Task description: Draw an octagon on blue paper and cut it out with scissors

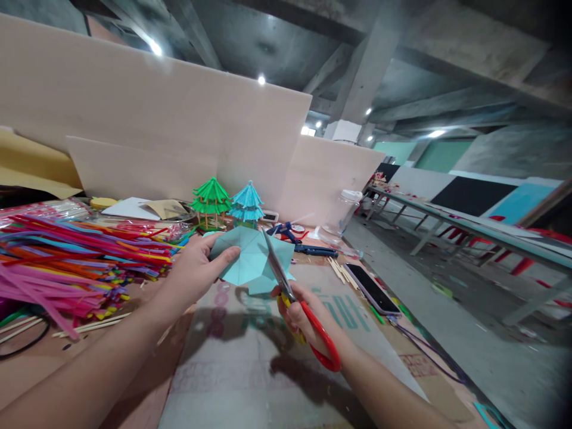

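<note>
teal paper gripped by left hand, right hand grasping scissors at its edge

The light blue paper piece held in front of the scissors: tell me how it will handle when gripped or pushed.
The light blue paper piece looks thin and creased, so probably light and floppy. The left hand holds one edge, so it likely bends easily under the scissors.

Colourful straws, green pavilion model, blue pavilion model, phone, wooden sticks
</note>
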Tool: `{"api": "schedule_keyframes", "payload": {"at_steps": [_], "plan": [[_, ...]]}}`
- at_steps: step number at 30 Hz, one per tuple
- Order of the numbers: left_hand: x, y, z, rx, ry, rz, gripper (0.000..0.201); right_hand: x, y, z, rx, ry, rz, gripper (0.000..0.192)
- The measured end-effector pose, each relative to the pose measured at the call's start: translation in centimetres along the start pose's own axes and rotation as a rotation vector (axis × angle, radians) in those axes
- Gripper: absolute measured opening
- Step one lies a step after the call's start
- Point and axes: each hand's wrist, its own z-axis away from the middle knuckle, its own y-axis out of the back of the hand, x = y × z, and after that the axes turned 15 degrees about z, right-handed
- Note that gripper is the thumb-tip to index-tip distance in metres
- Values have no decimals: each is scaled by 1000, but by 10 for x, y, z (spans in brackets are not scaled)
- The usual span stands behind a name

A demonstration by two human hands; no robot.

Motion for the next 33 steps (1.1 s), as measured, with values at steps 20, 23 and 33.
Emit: {"api": "schedule_keyframes", "payload": {"at_steps": [20,23,33], "plan": [[-8,5,-5,-168,-48,-34,43,4,-3,-1,19,-22,-52,64],[-10,6,-6,-183,-50,-41,42,4,-3,-1,17,-24,-61,67],[-9,6,-6,-213,-48,-40,40,4,-2,-2,12,-47,-62,68]]}}
